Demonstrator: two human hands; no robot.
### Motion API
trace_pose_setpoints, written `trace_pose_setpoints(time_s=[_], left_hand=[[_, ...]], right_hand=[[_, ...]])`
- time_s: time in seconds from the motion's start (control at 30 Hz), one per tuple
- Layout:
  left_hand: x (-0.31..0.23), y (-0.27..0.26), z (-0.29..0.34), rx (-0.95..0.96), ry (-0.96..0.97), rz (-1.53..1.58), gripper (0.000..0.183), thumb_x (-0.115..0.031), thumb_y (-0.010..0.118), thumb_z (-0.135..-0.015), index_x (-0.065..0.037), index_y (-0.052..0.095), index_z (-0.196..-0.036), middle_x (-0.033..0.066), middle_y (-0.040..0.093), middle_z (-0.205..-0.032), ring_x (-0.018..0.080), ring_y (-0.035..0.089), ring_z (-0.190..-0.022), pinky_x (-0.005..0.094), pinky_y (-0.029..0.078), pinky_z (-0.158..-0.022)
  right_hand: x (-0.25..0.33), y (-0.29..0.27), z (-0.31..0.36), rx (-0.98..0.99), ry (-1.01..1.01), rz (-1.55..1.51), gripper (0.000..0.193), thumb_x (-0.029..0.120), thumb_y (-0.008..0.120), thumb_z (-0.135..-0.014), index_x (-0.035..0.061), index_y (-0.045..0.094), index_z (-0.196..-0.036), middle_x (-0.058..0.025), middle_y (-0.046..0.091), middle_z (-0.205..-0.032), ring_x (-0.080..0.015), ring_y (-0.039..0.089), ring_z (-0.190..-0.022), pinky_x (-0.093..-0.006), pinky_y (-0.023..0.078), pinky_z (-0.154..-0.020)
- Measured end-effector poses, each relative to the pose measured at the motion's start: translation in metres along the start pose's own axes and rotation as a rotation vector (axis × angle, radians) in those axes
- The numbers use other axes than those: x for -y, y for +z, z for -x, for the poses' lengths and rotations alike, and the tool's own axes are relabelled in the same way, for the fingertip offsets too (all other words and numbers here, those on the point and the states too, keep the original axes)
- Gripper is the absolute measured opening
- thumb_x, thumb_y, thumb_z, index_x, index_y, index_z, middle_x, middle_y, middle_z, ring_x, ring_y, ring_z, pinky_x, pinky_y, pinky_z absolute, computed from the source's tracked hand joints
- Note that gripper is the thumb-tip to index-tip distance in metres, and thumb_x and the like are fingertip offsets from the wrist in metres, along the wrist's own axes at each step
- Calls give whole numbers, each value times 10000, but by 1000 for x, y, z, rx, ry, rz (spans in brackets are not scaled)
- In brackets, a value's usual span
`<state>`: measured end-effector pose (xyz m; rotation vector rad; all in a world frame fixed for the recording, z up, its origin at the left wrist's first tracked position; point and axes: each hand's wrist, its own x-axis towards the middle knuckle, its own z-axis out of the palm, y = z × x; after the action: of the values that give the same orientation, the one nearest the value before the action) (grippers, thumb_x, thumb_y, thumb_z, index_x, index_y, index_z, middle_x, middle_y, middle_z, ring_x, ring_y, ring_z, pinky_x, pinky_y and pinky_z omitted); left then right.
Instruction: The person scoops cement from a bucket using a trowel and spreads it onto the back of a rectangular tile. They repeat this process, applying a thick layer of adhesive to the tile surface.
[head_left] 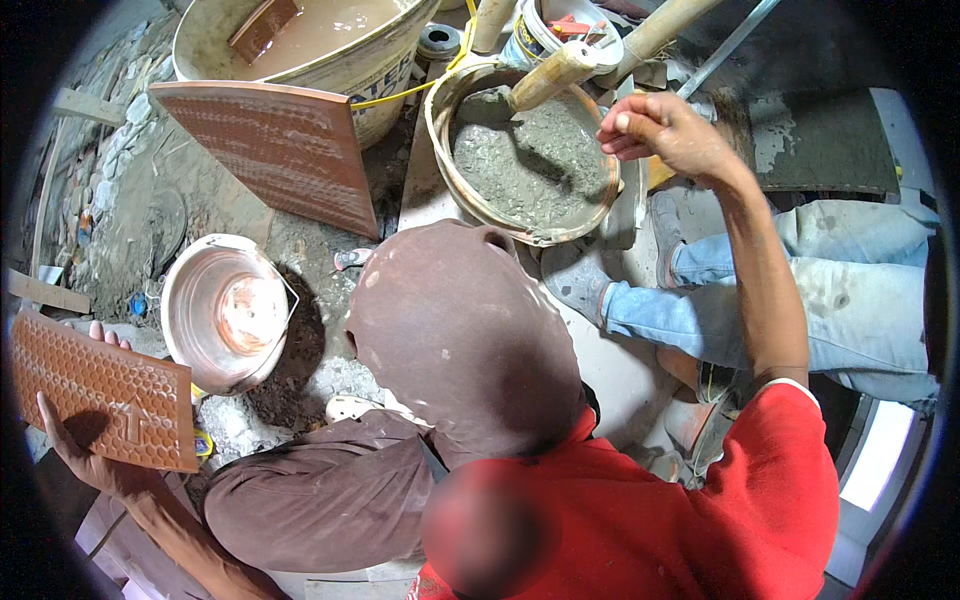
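Note:
My left hand [95, 450] grips a reddish-brown tile [100, 385] at the far left, thumb on its honeycomb-textured back and fingertips past its far edge. An arrow is moulded into that face. My right hand [665, 135] is raised at the right rim of a bucket of wet grey mortar [525, 180], its fingers curled together with nothing visible in them. Just left of these fingers, apart from them, is the thick wooden handle [555, 75] of a trowel whose mortar-coated blade [487, 106] rests in the bucket.
Another tile [275, 145] leans against a large tub of muddy water [390, 75], which holds a tile piece [263, 30]. An open white bucket [225, 310] stands beyond my left knee. A person's jeans-clad legs [800, 285] stretch in from the right. A small tool bucket [530, 40] stands behind the mortar.

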<state>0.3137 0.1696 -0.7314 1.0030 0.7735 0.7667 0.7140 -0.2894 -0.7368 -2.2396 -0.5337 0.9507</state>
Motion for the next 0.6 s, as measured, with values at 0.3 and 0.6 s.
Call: trace_pose_setpoints(time_s=[0.3, 0.6], left_hand=[[-6, 9, 3, -28, -52, 22, 793, -418, 476, -1002, 48, 148, -1554, 391, 277, -1519, 421, 417, -1391, 519, 295, -1206], [3, -11, -2, 96, 91, -64, 745, -448, 459, -1007, 32, 235, -1531, 366, 350, -1488, 400, 488, -1328, 487, 359, -1171]], right_hand=[[-52, 23, -13, -59, -15, 248, 217, 133, 523, -1033, -11, 651, -1134, -45, 683, -1021, -107, 618, -971, -273, 502, -899], [81, 34, -42, -471, -747, 1045, 282, 266, 590, -968, 25, 713, -1049, -204, 713, -1015, -323, 710, -960, -427, 571, -789]])
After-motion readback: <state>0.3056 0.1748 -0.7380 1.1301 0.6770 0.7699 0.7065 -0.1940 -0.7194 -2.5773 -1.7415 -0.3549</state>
